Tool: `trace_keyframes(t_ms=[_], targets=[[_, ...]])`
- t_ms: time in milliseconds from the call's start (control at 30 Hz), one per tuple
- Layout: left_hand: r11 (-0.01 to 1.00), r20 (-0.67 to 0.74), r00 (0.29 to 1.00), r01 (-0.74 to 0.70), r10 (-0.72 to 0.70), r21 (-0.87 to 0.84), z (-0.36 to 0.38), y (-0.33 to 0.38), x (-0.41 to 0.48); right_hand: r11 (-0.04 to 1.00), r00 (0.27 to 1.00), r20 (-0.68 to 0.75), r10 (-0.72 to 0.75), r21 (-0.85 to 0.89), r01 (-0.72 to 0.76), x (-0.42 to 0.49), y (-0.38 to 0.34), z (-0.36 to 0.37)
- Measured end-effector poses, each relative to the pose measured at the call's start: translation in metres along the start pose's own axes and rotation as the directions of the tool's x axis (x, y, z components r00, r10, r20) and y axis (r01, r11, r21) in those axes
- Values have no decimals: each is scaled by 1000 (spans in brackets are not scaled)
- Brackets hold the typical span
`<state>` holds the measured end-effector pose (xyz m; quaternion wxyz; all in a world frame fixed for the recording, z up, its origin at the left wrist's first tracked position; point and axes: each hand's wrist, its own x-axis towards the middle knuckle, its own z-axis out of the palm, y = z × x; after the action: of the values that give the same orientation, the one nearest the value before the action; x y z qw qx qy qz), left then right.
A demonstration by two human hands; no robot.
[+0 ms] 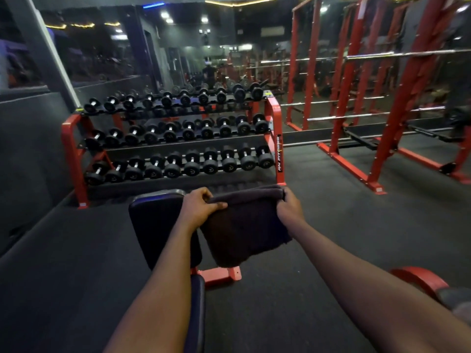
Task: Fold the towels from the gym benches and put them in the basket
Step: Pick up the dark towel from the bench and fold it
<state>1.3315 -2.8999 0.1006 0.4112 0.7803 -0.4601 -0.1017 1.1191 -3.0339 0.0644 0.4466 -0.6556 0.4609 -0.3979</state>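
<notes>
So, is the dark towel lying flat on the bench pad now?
No, both hands, left hand and right hand, hold the towel up, hanging beside the bench pad.

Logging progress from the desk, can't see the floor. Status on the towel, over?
Left hand and right hand both gripping dark towel by its top edge. Towel doubled over, hanging clear beside bench pad. No basket in view. Path clear.

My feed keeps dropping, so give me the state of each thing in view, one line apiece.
towel: folded over, held up in the air, hanging beside the bench
left hand: fingers closed on the towel's top left corner
right hand: fingers closed on its top right corner
bench: pad bare
dumbbell rack: three tiers, full
</notes>
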Motion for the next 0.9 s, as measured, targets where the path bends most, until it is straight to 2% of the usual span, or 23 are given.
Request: trace_keyframes(t_ms=[233,333,500,600,733,900], targets=[[983,117,977,-179,181,-25,29,13,3,996,959,-269,91,0,-94,-45,12,-37],[964,214,940,-259,266,-59,46,28,-8,987,916,-370,157,95,-131,-78,22,-59],[923,342,858,-354,384,-149,84,63,-35,966,867,-442,228,216,-144,-149,39,-104],[873,421,765,-425,488,-240,118,94,-69,960,773,-578,263,237,-149,-203,55,-143],[790,509,605,-493,612,-364,161,148,-147,956,620,-732,283,265,-124,-300,61,-199],[694,586,383,-502,714,-517,201,203,-266,952,388,-870,305,273,-137,-439,66,-254]])
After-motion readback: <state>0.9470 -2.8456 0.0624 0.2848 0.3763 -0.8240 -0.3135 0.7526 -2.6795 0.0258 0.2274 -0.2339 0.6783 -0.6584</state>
